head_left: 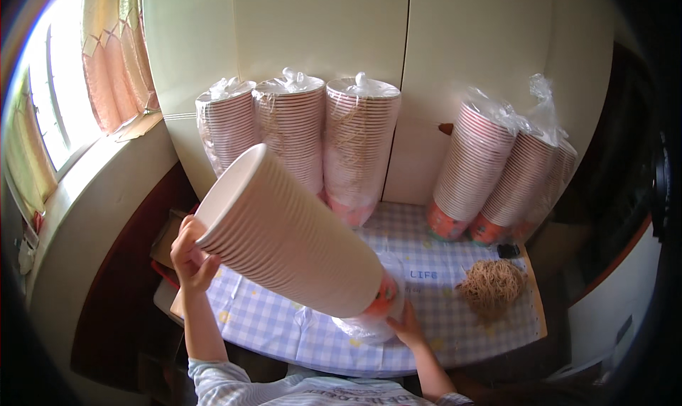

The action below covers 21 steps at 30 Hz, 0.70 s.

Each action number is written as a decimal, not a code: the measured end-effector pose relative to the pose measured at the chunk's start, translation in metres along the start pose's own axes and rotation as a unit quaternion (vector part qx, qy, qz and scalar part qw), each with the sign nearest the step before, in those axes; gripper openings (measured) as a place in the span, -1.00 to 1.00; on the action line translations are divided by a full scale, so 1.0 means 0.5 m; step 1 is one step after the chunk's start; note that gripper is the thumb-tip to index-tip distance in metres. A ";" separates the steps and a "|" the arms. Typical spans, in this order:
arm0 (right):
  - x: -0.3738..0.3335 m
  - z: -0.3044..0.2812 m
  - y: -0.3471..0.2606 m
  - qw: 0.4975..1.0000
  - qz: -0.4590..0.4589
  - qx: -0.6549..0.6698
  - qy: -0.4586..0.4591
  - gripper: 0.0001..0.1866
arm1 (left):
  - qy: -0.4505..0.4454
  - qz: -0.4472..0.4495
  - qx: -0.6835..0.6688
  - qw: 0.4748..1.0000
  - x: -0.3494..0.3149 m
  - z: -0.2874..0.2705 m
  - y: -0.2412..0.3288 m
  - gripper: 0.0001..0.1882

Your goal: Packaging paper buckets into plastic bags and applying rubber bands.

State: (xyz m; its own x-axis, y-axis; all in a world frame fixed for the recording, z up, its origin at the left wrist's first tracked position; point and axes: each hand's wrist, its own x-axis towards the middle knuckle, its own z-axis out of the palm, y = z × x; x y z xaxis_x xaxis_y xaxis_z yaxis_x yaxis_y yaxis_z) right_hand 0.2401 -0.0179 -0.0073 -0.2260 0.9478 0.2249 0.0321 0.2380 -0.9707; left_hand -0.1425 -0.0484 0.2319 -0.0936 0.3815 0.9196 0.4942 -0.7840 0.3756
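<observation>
A long stack of nested paper cups (305,242) lies tilted across the middle of the head view, its open mouth up at the left and its base down at the right. My left hand (190,255) is closed on the rim at the mouth end, thumb underneath. Around the orange printed base, a clear plastic bag (362,328) is bunched up, and the stack's lower end sits inside it. My right hand (407,326) grips the bag beside that base; some of its fingers are hidden behind the plastic.
Bagged cup stacks stand upright at the back: three at left (291,129) and several leaning at right (472,164). A heap of tan ties (491,285) lies on the checked tablecloth (277,335) near a small black object (509,251). Pale panels rise behind; a curtained window (67,86) is at left.
</observation>
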 end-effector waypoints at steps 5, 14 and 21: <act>0.043 0.011 0.047 0.994 0.018 0.098 0.052 -0.47 | 0.064 -0.213 -0.070 0.972 -0.108 -0.062 -0.027 -0.73; 0.095 -0.082 0.012 0.989 0.034 0.083 0.119 -0.73 | 0.226 -0.378 -0.152 0.885 -0.340 -0.083 -0.174 -0.79; 0.062 -0.238 0.003 0.955 0.066 -0.025 0.287 -0.74 | 0.252 -0.440 -0.172 0.845 -0.366 -0.099 -0.246 -0.87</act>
State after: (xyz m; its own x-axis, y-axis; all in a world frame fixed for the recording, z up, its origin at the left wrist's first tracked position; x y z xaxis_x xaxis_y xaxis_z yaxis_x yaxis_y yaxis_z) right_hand 0.3490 0.0371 0.0083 0.3545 0.9267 0.1246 0.0727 0.1055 -0.9918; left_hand -0.2292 -0.0459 0.0231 -0.6923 0.7021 0.1665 -0.2307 -0.4340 0.8709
